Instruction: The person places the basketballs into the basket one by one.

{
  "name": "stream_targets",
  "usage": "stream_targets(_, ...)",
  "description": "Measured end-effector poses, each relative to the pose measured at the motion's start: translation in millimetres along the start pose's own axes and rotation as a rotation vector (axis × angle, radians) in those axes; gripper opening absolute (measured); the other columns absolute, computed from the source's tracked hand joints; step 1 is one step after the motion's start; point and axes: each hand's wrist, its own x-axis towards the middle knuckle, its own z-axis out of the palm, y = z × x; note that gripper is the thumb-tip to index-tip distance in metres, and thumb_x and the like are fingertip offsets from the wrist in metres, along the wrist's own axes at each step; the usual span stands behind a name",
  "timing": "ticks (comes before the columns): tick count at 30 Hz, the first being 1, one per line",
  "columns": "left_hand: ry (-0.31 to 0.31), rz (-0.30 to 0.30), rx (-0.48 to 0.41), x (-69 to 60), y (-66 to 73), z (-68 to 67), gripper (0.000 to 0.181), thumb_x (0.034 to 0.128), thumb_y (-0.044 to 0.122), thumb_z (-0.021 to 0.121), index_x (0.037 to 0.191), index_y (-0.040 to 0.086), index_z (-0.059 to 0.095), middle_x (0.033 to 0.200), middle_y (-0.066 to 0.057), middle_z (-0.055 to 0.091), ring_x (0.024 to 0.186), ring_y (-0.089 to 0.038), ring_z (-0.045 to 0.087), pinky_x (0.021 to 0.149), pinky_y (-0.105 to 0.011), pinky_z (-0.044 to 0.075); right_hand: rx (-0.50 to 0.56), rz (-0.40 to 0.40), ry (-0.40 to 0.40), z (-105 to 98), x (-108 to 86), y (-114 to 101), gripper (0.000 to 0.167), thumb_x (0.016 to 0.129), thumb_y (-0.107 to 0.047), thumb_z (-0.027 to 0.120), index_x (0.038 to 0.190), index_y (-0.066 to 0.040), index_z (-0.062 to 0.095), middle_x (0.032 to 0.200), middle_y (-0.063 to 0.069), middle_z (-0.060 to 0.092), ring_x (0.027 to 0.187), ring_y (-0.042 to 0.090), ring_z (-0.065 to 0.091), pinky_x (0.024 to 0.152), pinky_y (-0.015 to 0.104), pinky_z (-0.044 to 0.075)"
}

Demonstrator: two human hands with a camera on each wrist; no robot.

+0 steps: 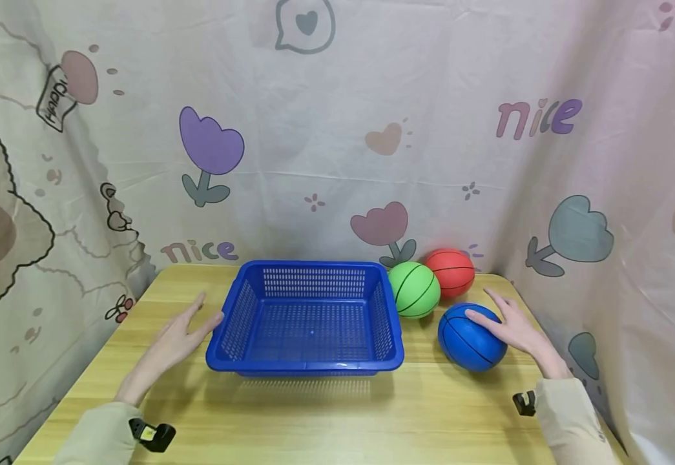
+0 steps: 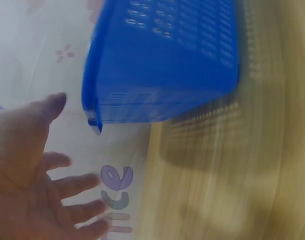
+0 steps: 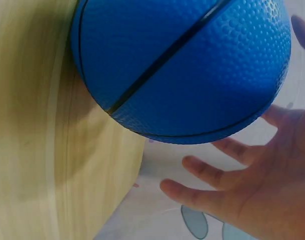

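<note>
The blue mini basketball (image 1: 467, 347) sits on the worktop (image 1: 430, 413) to the right of the blue plastic basket (image 1: 305, 367), just in front of the green mini basketball (image 1: 415, 290) and the red mini basketball (image 1: 450, 272). It is probably light and hollow, with a little give, hard to break and apt to roll; its pebbled skin should keep it from slipping. A spread hold from both sides, at its widest part, would suit it. The basket looks light and fairly stiff, best taken by the rim at its two short sides.

The right hand (image 1: 511, 328) is at the ball with fingers spread and not curled round it; whether they touch, I cannot tell. The left hand (image 1: 174, 341) is also spread, beside the basket's left rim and gripping nothing.

The head view alone shows the basket's inside, with no ball in it. The left wrist view shows a gap between thumb and rim that the head view hides, and the right wrist view brings out the ball's pebbling
</note>
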Motion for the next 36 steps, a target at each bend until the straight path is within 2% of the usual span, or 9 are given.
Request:
stream_targets(3, -0.041, 0.000, -0.112, -0.3, -1.8, 1.7, 0.080, 0.1025, 0.050, 0.051, 0.155, -0.004, 0.027, 0.140, -0.034, 0.053, 0.124, -0.051, 0.058, 0.097, -0.060, 0.052, 0.042, -0.020, -0.035, 1.5, 0.0, 2.6, 0.089, 0.096, -0.054, 0.055, 0.158, -0.001, 0.018, 0.154, 0.044, 0.018, 0.134, 0.065, 0.027, 0.096, 0.081, 0.038)
stream_targets(5, -0.075, -0.015, -0.224, -0.2, -5.1, 3.1, 0.076, 0.1018, 0.044, 0.056, 0.151, -0.008, 0.033, 0.130, -0.034, 0.061, 0.108, -0.041, 0.070, 0.087, -0.049, 0.060, 0.075, -0.020, -0.064, 2.8, -0.8, 4.7, 0.089, 0.096, -0.053, 0.056, 0.158, -0.002, 0.017, 0.155, 0.043, 0.017, 0.135, 0.064, 0.026, 0.096, 0.080, 0.039)
stream_targets(9, -0.157, -0.076, -0.477, 1.0, -12.6, 5.7, 0.071, 0.1017, 0.035, 0.060, 0.148, -0.013, 0.034, 0.119, -0.029, 0.067, 0.091, -0.023, 0.075, 0.077, -0.036, 0.063, 0.131, -0.022, -0.103, 4.1, -2.7, 8.8, 0.088, 0.096, -0.050, 0.059, 0.159, -0.005, 0.016, 0.153, 0.040, 0.021, 0.132, 0.061, 0.031, 0.094, 0.077, 0.044)
stream_targets(12, -0.212, -0.104, -0.575, 3.0, -15.6, 6.2, 0.069, 0.1017, 0.032, 0.060, 0.147, -0.014, 0.035, 0.113, -0.022, 0.070, 0.088, -0.016, 0.074, 0.076, -0.035, 0.063, 0.160, -0.025, -0.121, 3.4, -3.5, 10.9, 0.088, 0.095, -0.048, 0.061, 0.159, -0.007, 0.016, 0.153, 0.038, 0.022, 0.132, 0.060, 0.032, 0.093, 0.075, 0.045)
stream_targets(17, -0.257, -0.116, -0.614, 6.2, -14.5, 5.7, 0.066, 0.1002, 0.027, 0.063, 0.143, -0.016, 0.038, 0.102, -0.009, 0.074, 0.080, -0.013, 0.072, 0.073, -0.034, 0.063, 0.182, -0.044, -0.142, 3.2, -3.8, 13.8, 0.089, 0.092, -0.045, 0.066, 0.158, -0.010, 0.018, 0.154, 0.036, 0.022, 0.132, 0.059, 0.032, 0.093, 0.075, 0.045)
stream_targets(20, -0.278, -0.118, -0.636, 7.1, -12.1, 4.3, 0.065, 0.0997, 0.025, 0.063, 0.141, -0.018, 0.038, 0.099, -0.005, 0.074, 0.076, -0.013, 0.071, 0.071, -0.033, 0.062, 0.185, -0.067, -0.147, 3.6, -4.1, 15.1, 0.089, 0.091, -0.043, 0.068, 0.158, -0.010, 0.019, 0.154, 0.034, 0.025, 0.131, 0.058, 0.034, 0.092, 0.073, 0.047)
stream_targets(27, -0.304, -0.167, -0.638, 7.9, -7.5, 0.6, 0.067, 0.0985, 0.027, 0.065, 0.141, -0.016, 0.036, 0.098, -0.003, 0.073, 0.073, -0.013, 0.070, 0.068, -0.031, 0.062, 0.191, -0.105, -0.161, 3.0, -3.3, 13.6, 0.082, 0.091, -0.039, 0.070, 0.155, -0.009, 0.028, 0.150, 0.033, 0.033, 0.128, 0.057, 0.040, 0.087, 0.066, 0.053)
stream_targets(36, -0.314, -0.185, -0.617, 8.7, -6.8, 1.1, 0.070, 0.0985, 0.027, 0.065, 0.142, -0.016, 0.032, 0.098, -0.003, 0.068, 0.074, -0.012, 0.067, 0.069, -0.032, 0.062, 0.214, -0.110, -0.141, 2.4, -4.9, 12.4, 0.082, 0.089, -0.036, 0.073, 0.154, -0.008, 0.031, 0.151, 0.033, 0.034, 0.128, 0.058, 0.040, 0.087, 0.066, 0.053)
